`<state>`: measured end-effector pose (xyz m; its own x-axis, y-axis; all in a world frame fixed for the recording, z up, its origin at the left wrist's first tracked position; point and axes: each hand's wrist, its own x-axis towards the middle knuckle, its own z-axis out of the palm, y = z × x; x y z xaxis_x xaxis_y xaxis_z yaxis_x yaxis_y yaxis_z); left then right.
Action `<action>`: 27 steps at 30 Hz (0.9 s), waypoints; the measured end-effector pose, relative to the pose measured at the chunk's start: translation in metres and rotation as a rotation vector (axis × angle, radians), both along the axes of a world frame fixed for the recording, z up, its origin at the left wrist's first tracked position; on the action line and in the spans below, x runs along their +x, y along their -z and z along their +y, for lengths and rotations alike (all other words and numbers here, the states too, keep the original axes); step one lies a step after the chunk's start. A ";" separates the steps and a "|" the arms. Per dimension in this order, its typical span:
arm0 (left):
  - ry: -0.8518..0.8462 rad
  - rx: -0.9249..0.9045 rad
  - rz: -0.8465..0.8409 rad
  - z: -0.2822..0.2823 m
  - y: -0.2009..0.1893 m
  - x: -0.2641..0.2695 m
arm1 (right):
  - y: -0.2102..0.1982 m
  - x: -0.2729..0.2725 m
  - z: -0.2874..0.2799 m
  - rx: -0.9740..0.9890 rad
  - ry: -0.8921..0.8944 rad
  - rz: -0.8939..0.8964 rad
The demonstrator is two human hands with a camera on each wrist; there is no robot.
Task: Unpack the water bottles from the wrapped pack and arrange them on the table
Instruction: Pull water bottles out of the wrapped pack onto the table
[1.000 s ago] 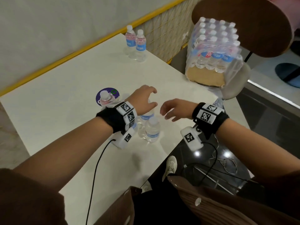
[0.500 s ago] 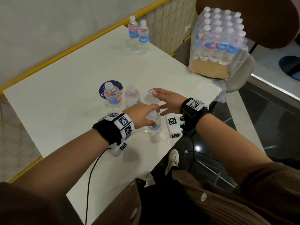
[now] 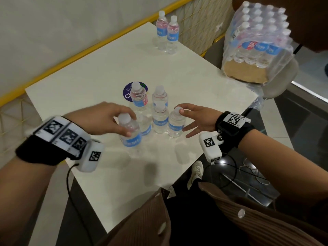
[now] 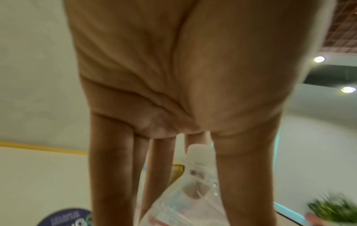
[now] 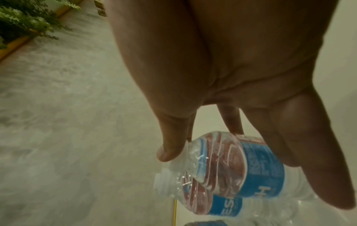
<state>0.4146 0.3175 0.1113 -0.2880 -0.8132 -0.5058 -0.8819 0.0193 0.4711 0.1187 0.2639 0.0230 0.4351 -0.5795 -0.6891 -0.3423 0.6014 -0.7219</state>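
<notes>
Several small clear water bottles with blue labels stand grouped mid-table. My left hand (image 3: 130,125) grips the shoulder of the nearest-left bottle (image 3: 132,141), which leans a little; in the left wrist view the fingers (image 4: 112,168) and thumb close round this bottle (image 4: 193,188). My right hand (image 3: 180,110) pinches the cap of the rightmost bottle (image 3: 174,127) between thumb and forefinger, its other fingers spread; the right wrist view shows that bottle (image 5: 241,165) under the thumb. The wrapped pack (image 3: 257,38), still full of bottles, sits on a chair at the table's far right corner.
Two more bottles (image 3: 167,32) stand at the table's far edge by a yellow mesh rail. A round purple sticker (image 3: 126,93) lies under one grouped bottle. The white table (image 3: 88,77) ends just right of my right wrist, with dark floor and a shoe (image 3: 196,172) below.
Both hands came down from above the group onto bottles. My left hand has drawn its bottle toward the near-left side of the group; my right hand now pinches the rightmost cap.
</notes>
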 end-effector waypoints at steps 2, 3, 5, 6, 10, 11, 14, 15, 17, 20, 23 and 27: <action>-0.076 -0.054 0.041 -0.006 -0.011 0.013 | 0.000 0.003 0.003 0.006 -0.018 -0.005; -0.105 -0.080 0.073 -0.010 -0.015 0.017 | 0.000 0.004 0.004 0.009 -0.022 -0.005; -0.152 -0.106 0.137 -0.017 -0.017 0.021 | 0.000 0.005 0.005 0.014 -0.022 -0.001; -0.165 -0.103 0.153 -0.021 -0.017 0.023 | 0.000 0.006 0.006 0.018 -0.018 0.001; -0.125 -0.015 0.017 -0.030 -0.004 0.031 | 0.000 0.005 0.006 0.051 -0.014 -0.015; -0.107 0.006 -0.033 -0.031 0.002 0.033 | 0.001 0.005 0.007 0.054 -0.013 -0.019; -0.111 0.020 -0.119 -0.036 0.023 0.037 | 0.002 0.007 0.008 0.045 -0.005 -0.026; -0.128 0.001 -0.128 -0.039 0.029 0.037 | 0.002 0.008 0.009 0.045 -0.005 -0.028; -0.189 -0.055 -0.124 -0.045 0.040 0.037 | 0.003 0.010 0.010 0.055 -0.003 -0.037; -0.309 -0.127 -0.073 -0.052 0.056 0.033 | 0.006 0.008 0.009 0.082 0.011 -0.062; -0.404 -0.147 0.008 -0.056 0.072 0.025 | 0.009 0.006 0.009 0.129 0.068 -0.066; -0.483 -0.009 0.116 -0.056 0.080 0.012 | 0.024 0.004 0.015 0.221 0.173 -0.039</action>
